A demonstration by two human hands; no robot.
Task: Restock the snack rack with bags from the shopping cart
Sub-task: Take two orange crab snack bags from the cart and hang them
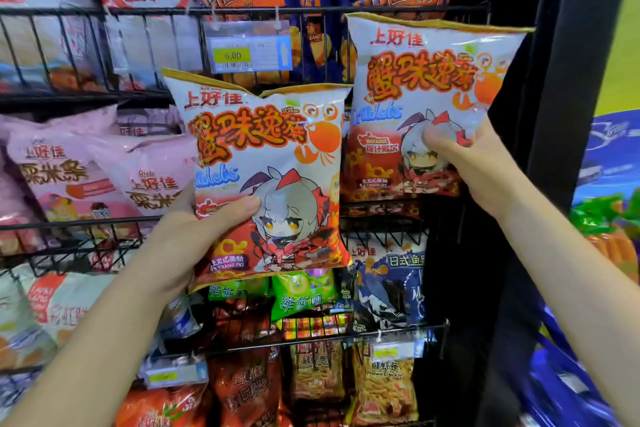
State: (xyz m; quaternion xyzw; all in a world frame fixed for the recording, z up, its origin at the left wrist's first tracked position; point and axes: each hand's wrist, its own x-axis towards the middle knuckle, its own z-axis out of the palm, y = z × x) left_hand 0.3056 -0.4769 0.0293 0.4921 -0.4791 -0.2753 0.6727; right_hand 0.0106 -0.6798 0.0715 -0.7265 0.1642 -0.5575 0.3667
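The left hand [188,239] grips a white-and-orange crab bag [263,156] before the middle of the rack [156,10], thumb in front, fingers hidden behind. The right hand [478,166] pinches a matching bag [422,80] higher, near the rack's right edge.

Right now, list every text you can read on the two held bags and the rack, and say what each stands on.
"上好佳": left-hand bag
"TRANS FAT": left-hand bag, lower part
"上好佳": right-hand bag
"6.00": price tag
"Prawn Cracker": yellow bag
"日式": blue bag
Print on the lower price tags: too blurred to read
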